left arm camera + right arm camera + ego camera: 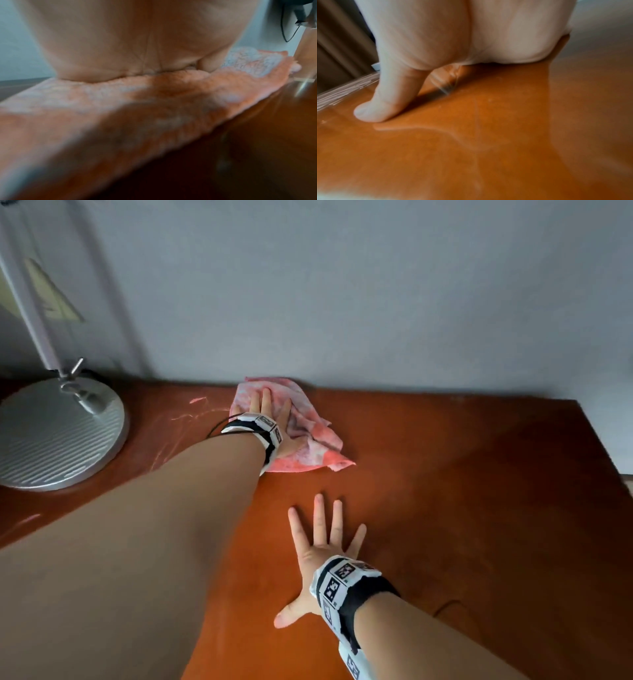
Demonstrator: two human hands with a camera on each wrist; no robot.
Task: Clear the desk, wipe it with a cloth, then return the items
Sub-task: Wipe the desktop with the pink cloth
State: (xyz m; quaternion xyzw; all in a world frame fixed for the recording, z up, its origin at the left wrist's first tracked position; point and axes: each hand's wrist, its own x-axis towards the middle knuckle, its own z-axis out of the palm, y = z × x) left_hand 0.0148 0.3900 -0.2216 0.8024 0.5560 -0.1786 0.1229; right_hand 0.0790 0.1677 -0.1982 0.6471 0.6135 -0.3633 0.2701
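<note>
At the back edge of the desk point(462, 474), close to the wall point(376, 302), my left hand point(274, 419) lies flat on the cloth point(308, 446), fingers straight and a little apart, palm pressing down. Nothing is pinched or gripped; the hand simply bears on the fabric. The left wrist view shows the heel of the palm sunk into the fluffy pink-and-white cloth, though that picture is blurred.

Nearer to me, my right hand point(322, 546) is spread wide on bare wood, all five fingers splayed, holding nothing. The right wrist view shows the thumb point(385, 102) pressed flat onto the glossy orange-brown surface. I judge it is bracing me while I reach.

The cloth is rumpled, with a loose corner trailing toward the right. To the left of it, pale streaks point(195, 405) show on the wood. Further left stands a lamp point(58, 433) with a round grey base and a slanted arm rising out of view.

I judge that I am in the wiping step, with the lamp not cleared off the desk.

What could go wrong: because the hand only presses, the cloth could bunch or slip out from under the palm. A stroke to the left could bump the lamp base. My right palm may leave prints on the shiny wood.
</note>
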